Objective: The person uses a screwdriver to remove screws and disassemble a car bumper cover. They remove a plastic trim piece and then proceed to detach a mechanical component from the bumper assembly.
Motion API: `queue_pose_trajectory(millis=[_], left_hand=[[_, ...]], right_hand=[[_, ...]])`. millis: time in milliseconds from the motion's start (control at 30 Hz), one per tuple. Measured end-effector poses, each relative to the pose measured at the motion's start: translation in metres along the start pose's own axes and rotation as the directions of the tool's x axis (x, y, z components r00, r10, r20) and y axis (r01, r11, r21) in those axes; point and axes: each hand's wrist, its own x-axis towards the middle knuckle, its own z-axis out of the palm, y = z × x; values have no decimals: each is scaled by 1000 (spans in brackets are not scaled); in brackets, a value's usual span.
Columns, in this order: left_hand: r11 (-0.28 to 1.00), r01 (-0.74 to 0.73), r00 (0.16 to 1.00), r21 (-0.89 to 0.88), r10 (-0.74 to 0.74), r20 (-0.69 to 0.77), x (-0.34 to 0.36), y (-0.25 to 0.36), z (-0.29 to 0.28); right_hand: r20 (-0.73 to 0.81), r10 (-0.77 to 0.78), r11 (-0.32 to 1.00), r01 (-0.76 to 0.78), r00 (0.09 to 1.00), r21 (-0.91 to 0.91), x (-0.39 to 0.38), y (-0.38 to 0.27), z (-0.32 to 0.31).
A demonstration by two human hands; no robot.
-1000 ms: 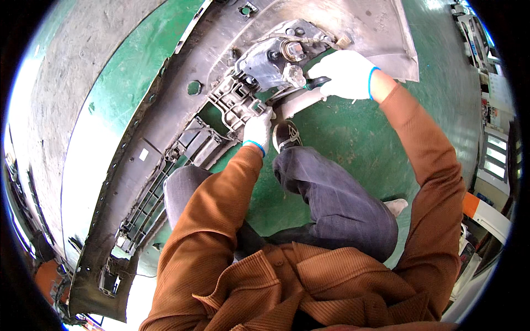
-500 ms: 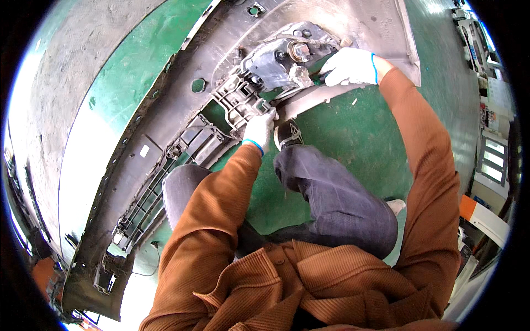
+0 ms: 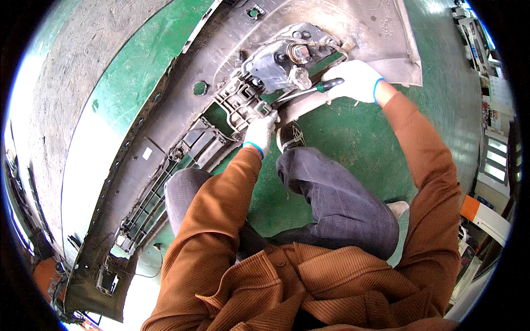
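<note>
A large grey car bumper (image 3: 160,124) lies with its inner side up. Fixed near its far right end is a dark lamp housing (image 3: 270,63) with a round fitting on its back. Beside the housing sits a grey ribbed plastic bracket (image 3: 241,99). My left hand (image 3: 258,133), in a white glove with a blue cuff edge, is closed on the bracket's near edge. My gloved right hand (image 3: 356,80) grips a screwdriver (image 3: 328,85) by its black and green handle. Its shaft points left toward the bracket; I cannot tell whether the tip touches it.
Below the bracket, a black grille (image 3: 152,201) runs along the bumper. My shoe (image 3: 290,136) stands on the green floor (image 3: 348,132) close to the bumper's edge. At the far right are shelves and a parked vehicle (image 3: 473,41).
My right hand has drawn slightly nearer to me and turned, so the screwdriver's handle now shows. My left hand stays at the bracket.
</note>
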Motion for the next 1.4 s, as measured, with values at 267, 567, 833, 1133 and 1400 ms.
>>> queue_pose_trajectory(millis=[267,567,833,1133,1400], left_hand=[[1000,-23,1000,14,23,-11,-1,0,-1],[982,-186,937,12,174,304,2,15,12],[947,-80,935,311,-36,352,-3,0,12],[994,60,926,91,-89,367,2,28,13],[969,35,971,243,-90,219,-1,32,23]], right_hand=[[-39,-182,863,141,982,-485,-6,-33,1],[496,8,965,124,868,-231,27,-36,-19],[147,138,970,-104,979,-218,-18,-71,-11],[-219,190,982,-182,957,56,-96,-102,25],[-447,185,982,-184,875,46,-138,-124,-22]])
